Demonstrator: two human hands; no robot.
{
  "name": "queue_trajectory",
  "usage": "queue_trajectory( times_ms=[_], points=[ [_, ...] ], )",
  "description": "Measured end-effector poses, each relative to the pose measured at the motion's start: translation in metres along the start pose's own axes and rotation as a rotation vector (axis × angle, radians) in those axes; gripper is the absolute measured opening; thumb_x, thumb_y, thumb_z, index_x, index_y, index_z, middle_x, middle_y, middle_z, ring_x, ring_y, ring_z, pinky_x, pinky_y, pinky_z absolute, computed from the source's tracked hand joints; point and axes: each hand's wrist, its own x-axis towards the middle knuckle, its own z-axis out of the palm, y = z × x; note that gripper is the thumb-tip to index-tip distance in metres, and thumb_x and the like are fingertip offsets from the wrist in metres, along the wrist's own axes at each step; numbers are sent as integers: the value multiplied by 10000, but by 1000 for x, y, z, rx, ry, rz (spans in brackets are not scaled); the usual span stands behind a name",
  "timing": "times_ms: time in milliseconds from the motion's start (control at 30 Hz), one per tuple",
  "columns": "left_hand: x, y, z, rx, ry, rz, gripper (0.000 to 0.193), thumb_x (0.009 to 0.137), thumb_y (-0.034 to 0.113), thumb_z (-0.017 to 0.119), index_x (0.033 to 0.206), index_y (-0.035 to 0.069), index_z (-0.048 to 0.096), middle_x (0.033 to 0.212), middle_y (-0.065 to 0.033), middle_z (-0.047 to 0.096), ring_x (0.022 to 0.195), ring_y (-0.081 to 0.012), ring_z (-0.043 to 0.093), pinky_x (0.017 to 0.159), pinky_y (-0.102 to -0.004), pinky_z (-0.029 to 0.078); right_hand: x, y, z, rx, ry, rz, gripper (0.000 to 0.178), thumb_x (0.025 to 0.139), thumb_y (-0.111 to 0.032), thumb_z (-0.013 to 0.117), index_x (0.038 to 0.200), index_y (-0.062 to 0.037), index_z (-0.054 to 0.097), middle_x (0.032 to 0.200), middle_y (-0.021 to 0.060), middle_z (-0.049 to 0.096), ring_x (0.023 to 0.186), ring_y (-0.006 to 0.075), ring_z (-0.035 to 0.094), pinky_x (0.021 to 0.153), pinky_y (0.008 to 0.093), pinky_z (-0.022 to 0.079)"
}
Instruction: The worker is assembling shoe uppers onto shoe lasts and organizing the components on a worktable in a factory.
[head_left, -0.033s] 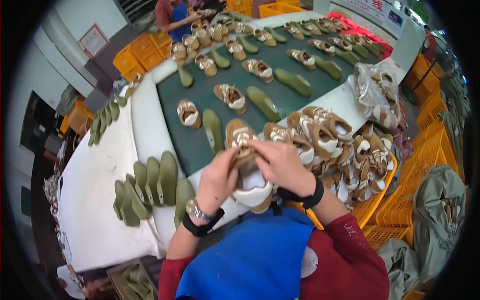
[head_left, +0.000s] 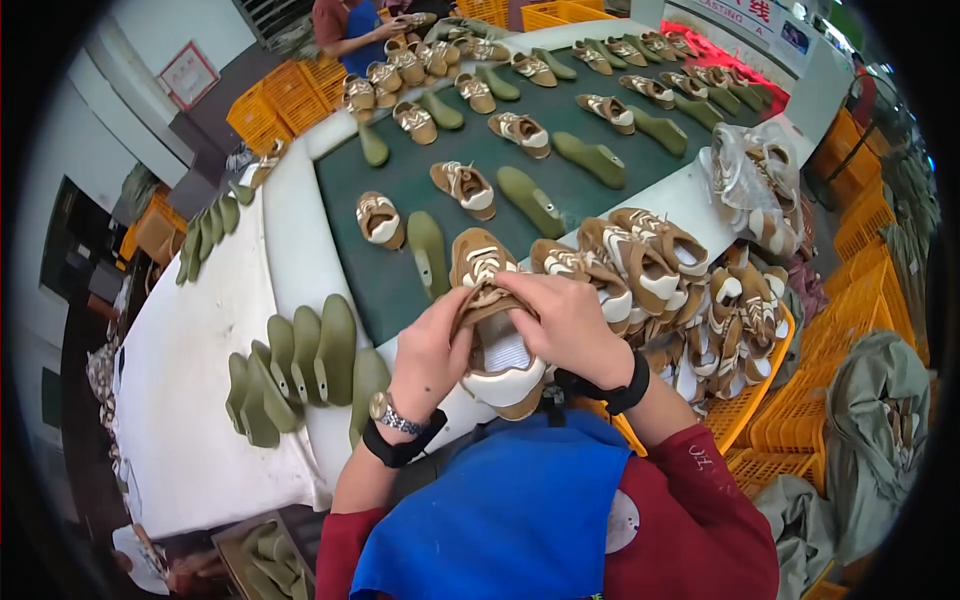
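Observation:
A brown and white sneaker upper (head_left: 508,392) is held in front of my apron, its toe pointing away from me over the table's near edge. My left hand (head_left: 430,350) is closed on the left side of its collar. My right hand (head_left: 570,322) pinches the tongue and laces from the right. The mouth is spread and a pale striped lining shows inside. Just beyond my left hand lies an olive-green shoe last (head_left: 427,255) on the green surface. Several finished-looking brown uppers (head_left: 630,262) are heaped beside my right hand.
Pairs of uppers and green lasts stand in rows on the green belt (head_left: 340,215). More lasts (head_left: 325,350) stand on the white left-hand table (head_left: 190,400). An orange crate (head_left: 765,400) full of uppers is at right, near a plastic bag of shoes (head_left: 750,180). Another person (head_left: 350,35) works at the far end.
The collar is spread wider and the striped lining shows more clearly. Both hands keep their hold on the sneaker upper. The view has shifted slightly.

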Motion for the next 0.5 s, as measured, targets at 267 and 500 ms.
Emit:
queue_trajectory(
  times_ms=[267, 500],
  points=[
    [-22, -35, -15, -271, 78, -200, 415, 814, 76, 634, 1198, 10, 491, 883, -158, 660, 782, -210, 667, 662, -287, 522, 4, -36, 24, -59, 11, -7, 324, 707, -76, 633, 1026, -34, 601, 892, 137, 652, 766, 287, 638, 649, 354, 517],
    [-43, -76, -27, -1115, -278, -691, 477, 936, 257, 494, 1345, 60, 346, 1257, -81, 500, 1109, -167, 524, 906, -341, 446, 9, -47, 37, -214, 65, 24, 314, 695, -65, 626, 1006, -41, 592, 893, 107, 622, 759, 280, 616, 641, 363, 509]
  ],
)
